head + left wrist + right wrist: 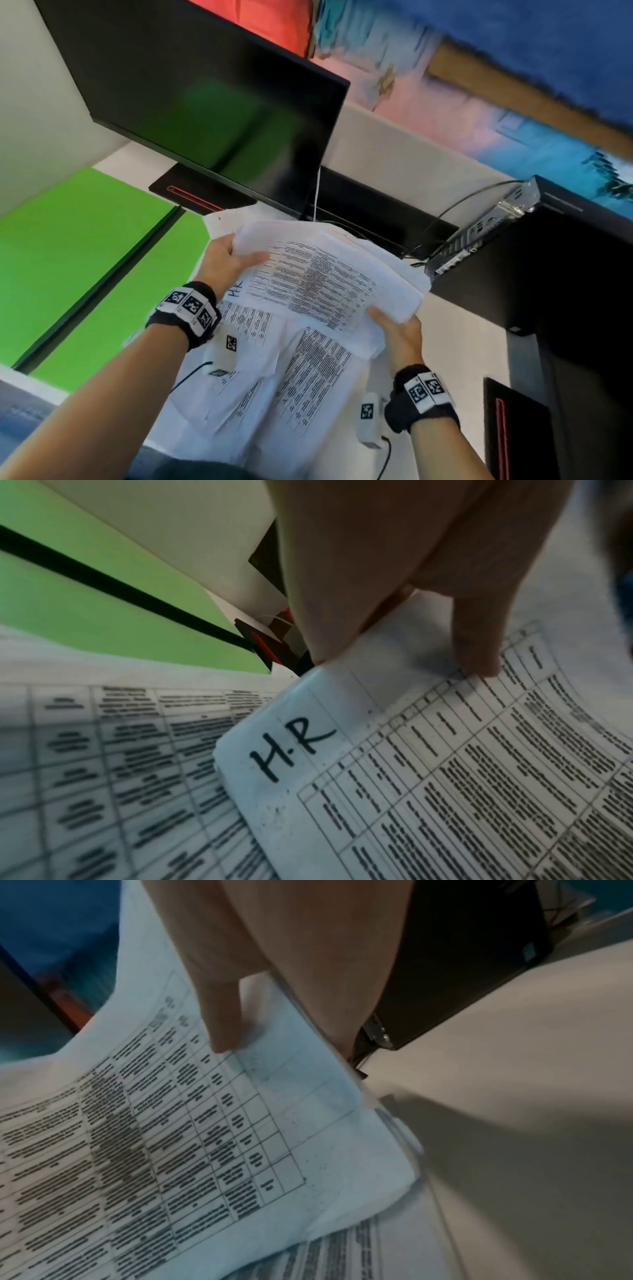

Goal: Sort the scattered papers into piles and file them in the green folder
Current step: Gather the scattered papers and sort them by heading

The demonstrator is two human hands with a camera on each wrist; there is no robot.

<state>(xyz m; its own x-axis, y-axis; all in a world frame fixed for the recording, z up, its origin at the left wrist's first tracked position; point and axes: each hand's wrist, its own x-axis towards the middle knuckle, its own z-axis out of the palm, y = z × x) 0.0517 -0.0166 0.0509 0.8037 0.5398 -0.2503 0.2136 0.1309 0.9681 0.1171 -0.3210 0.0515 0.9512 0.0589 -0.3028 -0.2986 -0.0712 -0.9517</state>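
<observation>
The stack of papers (pixel 329 274) sags between two edge grips, so loose sheets could slide out and mix with the printed sheets (pixel 274 370) lying on the white bench (pixel 455 346) below. The left hand (pixel 226 260) pinches the stack's 9 o'clock edge, thumb on top beside the handwritten "H.R" (pixel 291 750). The right hand (pixel 400 329) pinches the 5 o'clock corner, thumb pressed on the table print. The green folder (pixel 78 260) lies open at 9 o'clock.
</observation>
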